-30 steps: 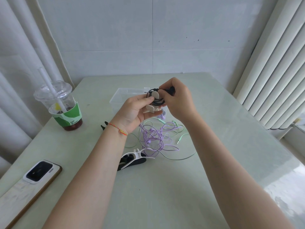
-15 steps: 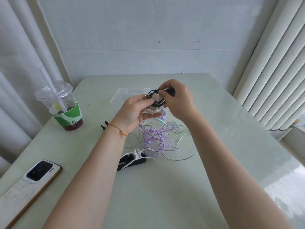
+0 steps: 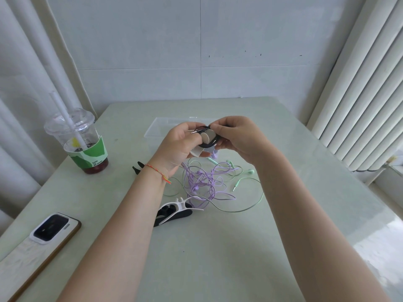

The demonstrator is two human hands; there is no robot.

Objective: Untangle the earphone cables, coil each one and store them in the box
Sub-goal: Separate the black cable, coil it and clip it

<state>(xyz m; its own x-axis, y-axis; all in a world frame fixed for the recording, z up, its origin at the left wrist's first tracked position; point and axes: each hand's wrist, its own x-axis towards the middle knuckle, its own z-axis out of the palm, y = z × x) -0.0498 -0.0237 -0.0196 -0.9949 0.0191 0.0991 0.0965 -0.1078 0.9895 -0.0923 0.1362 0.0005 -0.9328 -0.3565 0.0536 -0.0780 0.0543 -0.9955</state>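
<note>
Table (image 3: 218, 247); hands (image 3: 178, 144) hide black cable (image 3: 207, 145) mostly.

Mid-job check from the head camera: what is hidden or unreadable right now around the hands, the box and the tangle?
- Clear box: its inside, behind the left hand and right hand.
- Black cable: how much is coiled; fingers cover most of it.
- Purple cable and green cable: whether knotted together; strands too thin.
- Black winder: mostly behind the left wrist.
</note>
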